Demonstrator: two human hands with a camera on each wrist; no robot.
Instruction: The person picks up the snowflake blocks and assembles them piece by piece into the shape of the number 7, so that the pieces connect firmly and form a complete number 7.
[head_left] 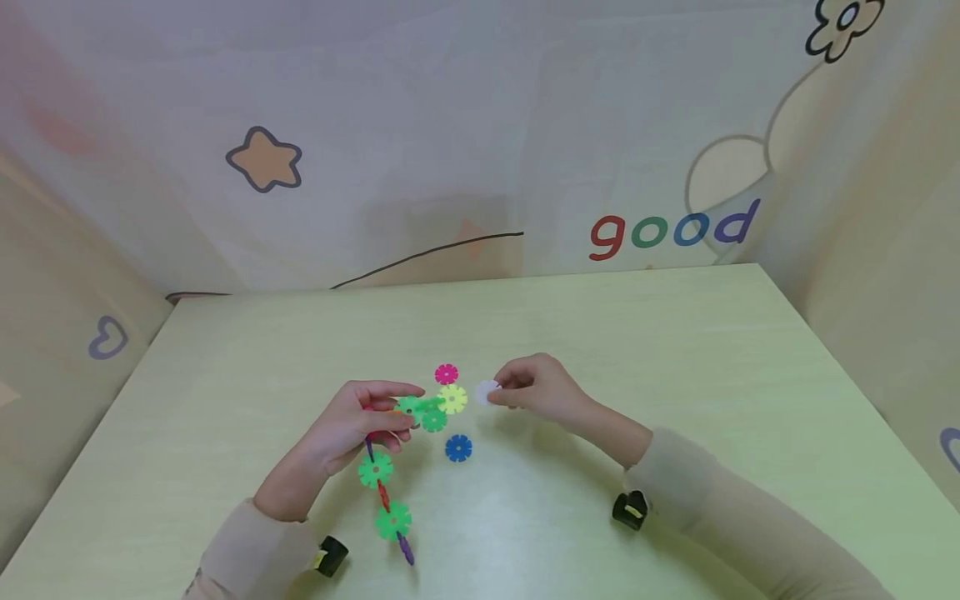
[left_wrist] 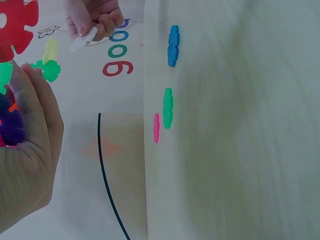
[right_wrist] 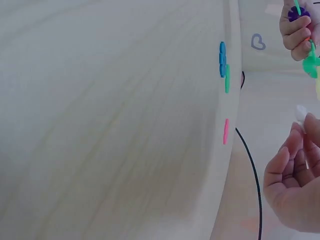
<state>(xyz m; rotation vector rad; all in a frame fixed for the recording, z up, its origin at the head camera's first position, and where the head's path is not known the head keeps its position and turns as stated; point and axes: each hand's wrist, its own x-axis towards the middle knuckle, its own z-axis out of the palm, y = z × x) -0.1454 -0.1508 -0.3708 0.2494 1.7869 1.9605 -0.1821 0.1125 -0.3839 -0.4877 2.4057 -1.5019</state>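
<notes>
My left hand (head_left: 360,425) grips a chain of slotted plastic snowflake discs. From it hang green discs (head_left: 393,522), a red disc (head_left: 384,497) and a purple disc (head_left: 406,550), while a yellow disc (head_left: 452,398) stands at the chain's right end. Between the thumb and fingers of my right hand (head_left: 543,389) is a white disc (head_left: 487,392), held up just right of the yellow one and apart from it. The left wrist view shows the yellow disc (left_wrist: 51,50) fitted to a green disc (left_wrist: 49,70). My left fingers partly cover the chain's middle.
Loose on the table (head_left: 637,333) lie a pink disc (head_left: 446,373), a blue disc (head_left: 458,448) and a green disc (left_wrist: 168,108). A printed cloth backdrop (head_left: 420,108) rises behind the table, with more cloth at both sides. Black wrist devices (head_left: 630,509) sit by both sleeves.
</notes>
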